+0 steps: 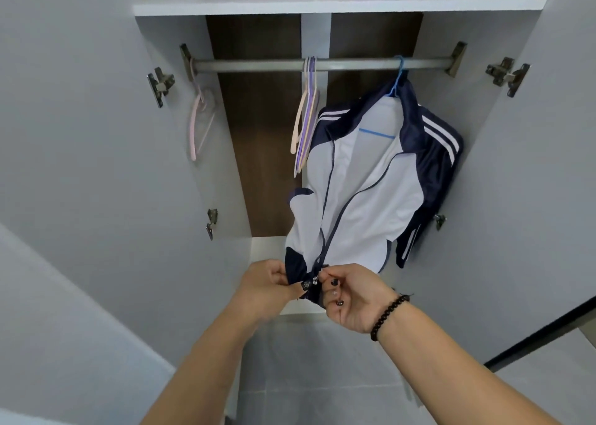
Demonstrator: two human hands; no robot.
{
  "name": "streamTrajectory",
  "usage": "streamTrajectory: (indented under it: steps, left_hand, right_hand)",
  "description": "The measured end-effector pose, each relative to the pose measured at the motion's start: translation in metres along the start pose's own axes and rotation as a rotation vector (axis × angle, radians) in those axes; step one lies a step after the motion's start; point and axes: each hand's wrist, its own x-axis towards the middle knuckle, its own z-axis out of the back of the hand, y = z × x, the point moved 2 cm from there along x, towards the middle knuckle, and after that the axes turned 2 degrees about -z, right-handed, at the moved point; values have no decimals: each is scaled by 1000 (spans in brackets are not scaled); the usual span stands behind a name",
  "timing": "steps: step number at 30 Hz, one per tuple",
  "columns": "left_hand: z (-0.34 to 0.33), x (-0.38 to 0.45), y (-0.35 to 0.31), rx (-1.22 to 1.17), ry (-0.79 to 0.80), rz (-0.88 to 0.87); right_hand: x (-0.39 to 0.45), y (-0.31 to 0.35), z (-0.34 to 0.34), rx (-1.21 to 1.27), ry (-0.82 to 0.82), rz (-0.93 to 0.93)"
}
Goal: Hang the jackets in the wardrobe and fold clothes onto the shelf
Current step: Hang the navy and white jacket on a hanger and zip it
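A white and navy track jacket (364, 192) hangs on a blue hanger (398, 79) from the metal rail (258, 64) inside the open wardrobe. Its front is unzipped down to the hem, which is pulled toward me. My left hand (267, 287) pinches the navy hem on the left side of the zip. My right hand (351, 295), with a dark bead bracelet on the wrist, pinches the hem at the right side, right by the zipper slider (308, 284).
Several empty pink and purple hangers (306, 118) hang at the rail's middle, and one pink hanger (198, 112) at its left end. A white shelf (322, 2) runs above the rail. Both wardrobe doors stand open at left (80, 134) and right (548, 166). Grey tiled floor lies below.
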Motion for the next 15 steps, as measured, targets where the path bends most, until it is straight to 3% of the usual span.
streamTrajectory:
  steps: [15]
  left_hand:
    - [-14, -4, -3, 237, -84, 44]
  right_hand:
    - [21, 4, 11, -9, 109, -113]
